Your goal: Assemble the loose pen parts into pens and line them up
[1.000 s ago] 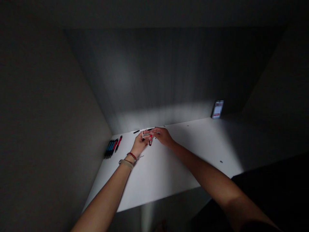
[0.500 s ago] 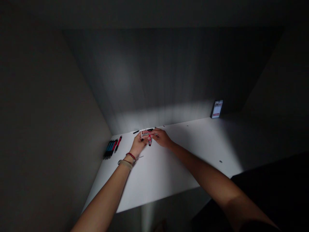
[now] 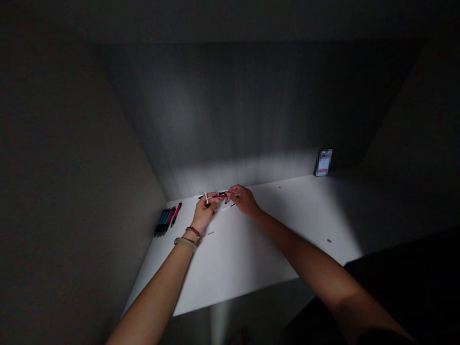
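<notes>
1. Left hand [image 3: 203, 213]: fingers curled nearly closed, retaining a thin white plastic rod with a black end [image 3: 206, 197]. The rod stands tilted, projecting above the fingers.
2. Right hand [image 3: 245, 199]: fingers bent, thumb and fingertips brought close together beside the left fingertips. Which part it grips, if any, cannot be determined.
3. Slim red tubular piece [image 3: 218, 196]: located between the two hands, lying roughly crosswise at the left fingertips.
4. Short red piece with a dark end [image 3: 226, 199]: positioned at the right fingertips, angled downward.
5. Work surface: white smooth tabletop [image 3: 237, 258], beneath both hands.
6. Row of blue, red and black pens [image 3: 164, 221]: laid side by side at the table's left edge.
7. Single red pen with black ends [image 3: 176, 214]: just beside the row, on its right.
8. Small thin grey part [image 3: 211, 233]: on the tabletop, near the left wrist.
9. Dark-framed smartphone with lit screen [image 3: 323, 163]: upright against the grey panel [image 3: 230, 110], far right.
</notes>
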Tool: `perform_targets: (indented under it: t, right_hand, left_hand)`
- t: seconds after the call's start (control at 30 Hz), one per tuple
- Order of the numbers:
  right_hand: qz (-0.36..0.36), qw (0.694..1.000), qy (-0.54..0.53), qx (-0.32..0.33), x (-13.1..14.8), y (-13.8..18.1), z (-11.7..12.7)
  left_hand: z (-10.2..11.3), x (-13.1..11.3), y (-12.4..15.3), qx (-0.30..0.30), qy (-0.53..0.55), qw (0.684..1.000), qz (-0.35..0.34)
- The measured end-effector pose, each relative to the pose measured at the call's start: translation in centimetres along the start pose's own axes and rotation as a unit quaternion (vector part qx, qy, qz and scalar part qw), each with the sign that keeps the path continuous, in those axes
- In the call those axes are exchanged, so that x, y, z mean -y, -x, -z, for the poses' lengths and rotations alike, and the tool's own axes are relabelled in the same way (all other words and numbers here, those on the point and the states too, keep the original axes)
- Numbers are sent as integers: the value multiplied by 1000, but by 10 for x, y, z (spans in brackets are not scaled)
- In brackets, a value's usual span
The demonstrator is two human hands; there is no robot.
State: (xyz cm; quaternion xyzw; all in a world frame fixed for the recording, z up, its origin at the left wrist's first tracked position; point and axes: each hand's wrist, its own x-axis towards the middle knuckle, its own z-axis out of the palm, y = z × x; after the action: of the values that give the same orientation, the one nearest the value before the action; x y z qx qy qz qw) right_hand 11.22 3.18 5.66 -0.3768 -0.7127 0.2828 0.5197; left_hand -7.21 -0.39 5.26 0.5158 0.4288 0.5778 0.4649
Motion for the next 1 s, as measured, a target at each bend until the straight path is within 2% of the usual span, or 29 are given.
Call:
perform_targets:
  t: [0.1, 0.17, 0.47, 0.57, 0.63, 0.77, 0.87, 1.0]
  right_hand:
    - [-8, 1000, -4, 1, -2, -3, 5]
    - [-5, 1000, -8, 8, -2, -2, 6]
    - [-16, 999, -36, 12, 2, 0, 3]
    - [-72, 994, -84, 3, 5, 1, 2]
    - [-141, 978, -157, -2, 7, 2, 0]
    - [-257, 926, -278, -13, 5, 4, -4]
    - [-306, 894, -328, -2, -2, 6, -6]
    - [-326, 865, -381, 37, -11, 8, -8]
  left_hand:
    - [4, 2, -3, -50, 5, 999, 0]
    - [5, 2, -4, -53, 7, 999, 5]
    - [1, 1, 0, 22, -19, 999, 16]
    - [-1, -2, 3, 48, -31, 998, 27]
    - [-2, -4, 6, 94, -45, 994, 45]
    - [-4, -6, 10, 175, -48, 980, 80]
    - [-5, -5, 10, 179, -48, 978, 91]
    - [-5, -4, 10, 180, -55, 978, 93]
